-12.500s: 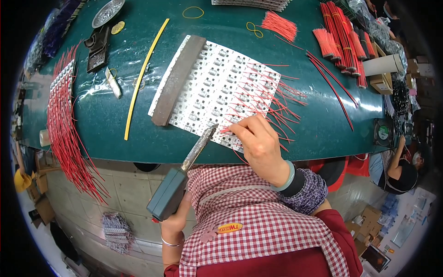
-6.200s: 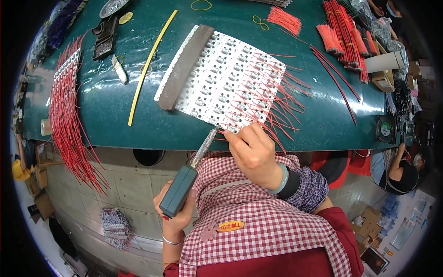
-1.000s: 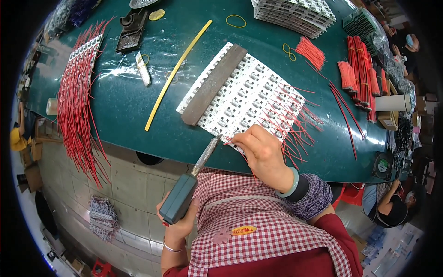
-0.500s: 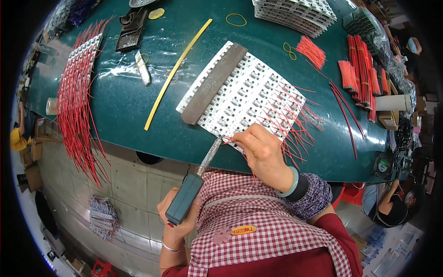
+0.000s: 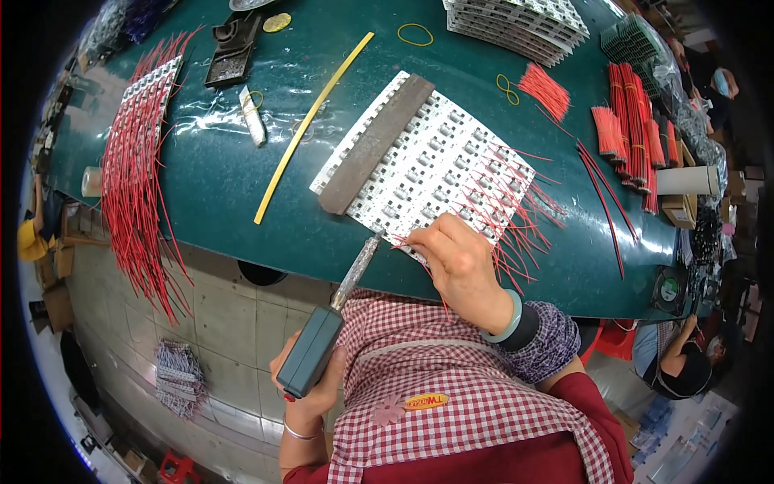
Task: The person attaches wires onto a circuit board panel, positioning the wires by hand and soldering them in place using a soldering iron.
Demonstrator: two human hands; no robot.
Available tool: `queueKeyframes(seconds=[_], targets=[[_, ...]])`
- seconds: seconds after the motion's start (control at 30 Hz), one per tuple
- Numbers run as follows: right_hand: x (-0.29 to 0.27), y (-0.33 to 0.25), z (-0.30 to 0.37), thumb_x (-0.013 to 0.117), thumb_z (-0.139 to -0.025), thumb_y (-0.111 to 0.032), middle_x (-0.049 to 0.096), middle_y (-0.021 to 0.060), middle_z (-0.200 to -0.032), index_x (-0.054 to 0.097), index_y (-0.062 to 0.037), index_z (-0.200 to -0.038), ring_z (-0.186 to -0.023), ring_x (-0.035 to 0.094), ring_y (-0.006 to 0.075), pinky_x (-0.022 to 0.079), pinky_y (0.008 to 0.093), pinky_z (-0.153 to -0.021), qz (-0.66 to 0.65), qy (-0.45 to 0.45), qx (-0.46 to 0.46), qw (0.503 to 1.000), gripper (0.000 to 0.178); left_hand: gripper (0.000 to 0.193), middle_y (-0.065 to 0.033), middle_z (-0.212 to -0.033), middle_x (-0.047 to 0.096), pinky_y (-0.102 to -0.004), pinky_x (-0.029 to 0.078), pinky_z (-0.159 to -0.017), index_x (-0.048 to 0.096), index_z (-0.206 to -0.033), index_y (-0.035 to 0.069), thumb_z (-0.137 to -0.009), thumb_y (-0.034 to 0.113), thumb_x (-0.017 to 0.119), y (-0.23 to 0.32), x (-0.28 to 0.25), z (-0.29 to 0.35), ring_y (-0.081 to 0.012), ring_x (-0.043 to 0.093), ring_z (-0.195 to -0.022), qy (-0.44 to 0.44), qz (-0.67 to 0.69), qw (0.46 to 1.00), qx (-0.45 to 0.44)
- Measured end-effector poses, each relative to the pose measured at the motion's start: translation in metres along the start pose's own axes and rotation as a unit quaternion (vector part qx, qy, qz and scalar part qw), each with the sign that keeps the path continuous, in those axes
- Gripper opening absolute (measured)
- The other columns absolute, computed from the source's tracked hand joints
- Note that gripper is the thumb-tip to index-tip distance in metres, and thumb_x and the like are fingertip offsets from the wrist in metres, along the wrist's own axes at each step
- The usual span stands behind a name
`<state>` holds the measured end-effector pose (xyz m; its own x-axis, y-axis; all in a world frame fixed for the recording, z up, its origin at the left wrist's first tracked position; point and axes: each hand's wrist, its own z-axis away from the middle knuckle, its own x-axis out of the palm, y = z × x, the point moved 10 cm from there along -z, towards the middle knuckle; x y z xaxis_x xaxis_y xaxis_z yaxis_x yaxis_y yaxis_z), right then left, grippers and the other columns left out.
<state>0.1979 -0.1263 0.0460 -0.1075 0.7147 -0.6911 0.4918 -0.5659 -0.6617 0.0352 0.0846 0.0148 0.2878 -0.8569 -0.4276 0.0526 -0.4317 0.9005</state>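
Note:
My left hand [image 5: 324, 393] is wrapped round the dark green handle of a soldering iron [image 5: 311, 352]. Its metal tip points up at the near corner of a white circuit board panel [image 5: 413, 196], just left of my right fingertips. Thumb and fingers of my right hand [image 5: 461, 264] pinch a thin red wire [image 5: 401, 244] at the panel's near edge. Rows of small dark and metallic parts cover the panel, and many red wires [image 5: 524, 214] stick out from its right side. A brown bar [image 5: 376, 147] lies across its left part.
A wire-covered panel [image 5: 133, 153] overhangs the green table's left edge. A yellow strip [image 5: 314, 121], a white-handled tool [image 5: 251, 119] and a black holder [image 5: 230, 56] lie nearby. Stacked panels [image 5: 516, 28] stand at the back; red wire bundles [image 5: 633, 121] lie right. Other people are at far right.
The soldering iron in my left hand has drawn back slightly down and left, its tip moving away from the wire end. My right hand stays nearly still.

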Motion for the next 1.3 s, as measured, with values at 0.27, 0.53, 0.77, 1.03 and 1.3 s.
queueKeyframes(seconds=[0.27, 0.53, 0.77, 1.03, 1.3], targets=[[-0.014, -0.027, 0.008, 0.075, -0.077, 0.008, 0.057, 0.0092, -0.079, 0.069, -0.001, -0.096, -0.069, 0.058, 0.0275, 0.046, 0.0388, -0.058, 0.099, 0.048, -0.056, 0.992, 0.022, 0.026, -0.0146, -0.089, 0.071, -0.0294, 0.053, -0.063, 0.072, -0.101, -0.007, -0.078, 0.0, 0.08, -0.001, -0.002, -0.001, -0.0216, 0.068, -0.07, 0.018, 0.034, 0.998, -0.04], [0.007, -0.033, 0.016, 0.077, -0.073, 0.008, 0.054, 0.0094, -0.076, 0.068, 0.0006, -0.096, -0.067, 0.056, 0.0269, 0.044, 0.0384, -0.057, 0.067, 0.053, -0.078, 0.993, 0.026, 0.026, -0.0161, -0.089, 0.071, -0.0312, 0.054, -0.063, 0.072, -0.1, -0.006, -0.075, -0.001, 0.08, 0.0, -0.001, -0.001, -0.0249, 0.069, -0.07, 0.014, 0.02, 1.0, -0.019], [0.013, -0.029, 0.019, 0.076, -0.074, 0.008, 0.054, 0.0101, -0.077, 0.069, 0.0012, -0.096, -0.068, 0.056, 0.0279, 0.045, 0.0391, -0.058, 0.059, 0.054, -0.077, 0.994, 0.025, 0.023, -0.0167, -0.089, 0.07, -0.0316, 0.054, -0.062, 0.072, -0.096, -0.006, -0.074, -0.001, 0.079, -0.001, 0.002, 0.001, -0.0273, 0.07, -0.069, -0.007, -0.004, 1.0, -0.004], [0.014, -0.028, 0.019, 0.076, -0.075, 0.008, 0.053, 0.0104, -0.077, 0.068, 0.0011, -0.096, -0.068, 0.056, 0.0283, 0.045, 0.0394, -0.058, 0.061, 0.059, -0.071, 0.994, 0.024, 0.019, -0.015, -0.087, 0.069, -0.0314, 0.053, -0.06, 0.071, -0.092, -0.004, -0.075, -0.001, 0.078, 0.003, 0.008, -0.006, -0.0265, 0.068, -0.066, -0.052, -0.01, 0.998, -0.032], [0.015, -0.028, 0.02, 0.076, -0.075, 0.008, 0.053, 0.0103, -0.077, 0.068, 0.0006, -0.097, -0.068, 0.055, 0.0283, 0.045, 0.0397, -0.058, 0.066, 0.065, -0.07, 0.993, 0.024, 0.018, -0.0152, -0.086, 0.068, -0.0317, 0.052, -0.059, 0.071, -0.091, -0.004, -0.075, 0.0, 0.078, 0.012, 0.006, -0.009, -0.0269, 0.066, -0.063, -0.03, -0.021, 0.999, -0.004]])
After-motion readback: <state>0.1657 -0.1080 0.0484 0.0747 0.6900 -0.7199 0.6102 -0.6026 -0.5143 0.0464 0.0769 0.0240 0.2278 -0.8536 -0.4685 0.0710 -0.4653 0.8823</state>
